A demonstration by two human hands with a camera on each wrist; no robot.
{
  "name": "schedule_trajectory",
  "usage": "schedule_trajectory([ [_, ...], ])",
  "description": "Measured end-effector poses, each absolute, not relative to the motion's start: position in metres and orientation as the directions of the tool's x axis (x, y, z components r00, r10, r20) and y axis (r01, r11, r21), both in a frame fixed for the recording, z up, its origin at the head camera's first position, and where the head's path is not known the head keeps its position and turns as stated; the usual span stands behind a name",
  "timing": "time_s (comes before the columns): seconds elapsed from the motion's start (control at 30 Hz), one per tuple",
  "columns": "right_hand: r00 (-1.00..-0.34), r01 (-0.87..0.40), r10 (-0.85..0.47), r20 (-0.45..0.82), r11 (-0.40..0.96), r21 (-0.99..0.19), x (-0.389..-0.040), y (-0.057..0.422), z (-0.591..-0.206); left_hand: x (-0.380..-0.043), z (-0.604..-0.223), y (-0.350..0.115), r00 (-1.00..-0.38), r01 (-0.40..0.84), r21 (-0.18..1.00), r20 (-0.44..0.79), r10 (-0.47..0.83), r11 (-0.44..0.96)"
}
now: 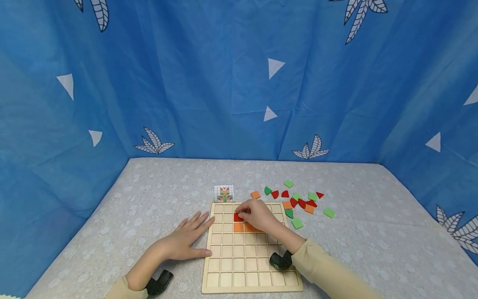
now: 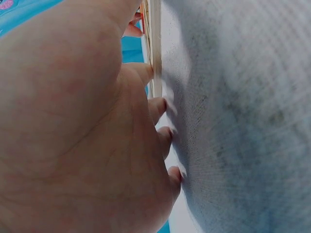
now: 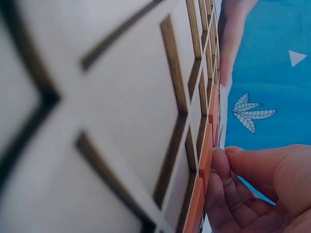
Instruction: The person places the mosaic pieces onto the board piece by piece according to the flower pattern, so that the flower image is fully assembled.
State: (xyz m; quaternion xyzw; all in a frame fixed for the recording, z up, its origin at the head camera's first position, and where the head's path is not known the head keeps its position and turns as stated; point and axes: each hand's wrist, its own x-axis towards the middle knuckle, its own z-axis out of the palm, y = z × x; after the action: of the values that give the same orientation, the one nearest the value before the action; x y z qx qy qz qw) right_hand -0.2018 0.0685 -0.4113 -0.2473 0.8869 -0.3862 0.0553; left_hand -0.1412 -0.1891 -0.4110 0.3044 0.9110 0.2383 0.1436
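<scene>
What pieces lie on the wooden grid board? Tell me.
A red piece and, one row nearer, orange pieces. The right hand and forearm hide some cells of the wooden grid board; anything there cannot be seen.

Board (image 1: 227,251) shows pale wood tone, square grid. Tiles on it (image 1: 238,227) are orange and red; loose pieces (image 1: 296,223), light green, dark green, red, orange. Card (image 1: 224,193) is white, gridded, motif red-orange-green. Cloth (image 1: 373,228) is pale grey, faintly flowered; backdrop (image 1: 209,83) blue with white triangles, black-outlined leaves. Sleeves (image 1: 328,265) beige.
</scene>
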Motion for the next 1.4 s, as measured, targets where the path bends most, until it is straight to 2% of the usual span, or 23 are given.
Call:
schedule_trajectory([
  [0.37, -0.87, -0.387, -0.485, 0.085, 0.567, -0.727, -0.202, 0.07, -0.409, -0.142, -0.414, -0.19, -0.773, 0.492, 0.516, -0.112, 0.624, 0.702],
  [0.53, -0.865, -0.365, -0.501, 0.043, 0.566, -0.739, -0.202, 0.076, -0.397, -0.143, -0.418, -0.191, -0.768, 0.493, 0.532, -0.106, 0.631, 0.689],
  [0.73, -0.879, -0.364, -0.47, 0.075, 0.562, -0.743, -0.204, 0.095, -0.38, -0.143, -0.422, -0.192, -0.776, 0.489, 0.525, -0.103, 0.622, 0.697],
  [1.07, -0.934, -0.259, -0.35, 0.074, 0.517, -0.816, -0.21, 0.153, -0.385, -0.141, -0.413, -0.19, -0.761, 0.496, 0.539, -0.106, 0.64, 0.68],
  [1.4, -0.995, -0.095, -0.086, 0.055, 0.583, -0.807, -0.216, 0.216, -0.395, -0.142, -0.414, -0.191, -0.758, 0.504, 0.542, -0.096, 0.645, 0.672],
])
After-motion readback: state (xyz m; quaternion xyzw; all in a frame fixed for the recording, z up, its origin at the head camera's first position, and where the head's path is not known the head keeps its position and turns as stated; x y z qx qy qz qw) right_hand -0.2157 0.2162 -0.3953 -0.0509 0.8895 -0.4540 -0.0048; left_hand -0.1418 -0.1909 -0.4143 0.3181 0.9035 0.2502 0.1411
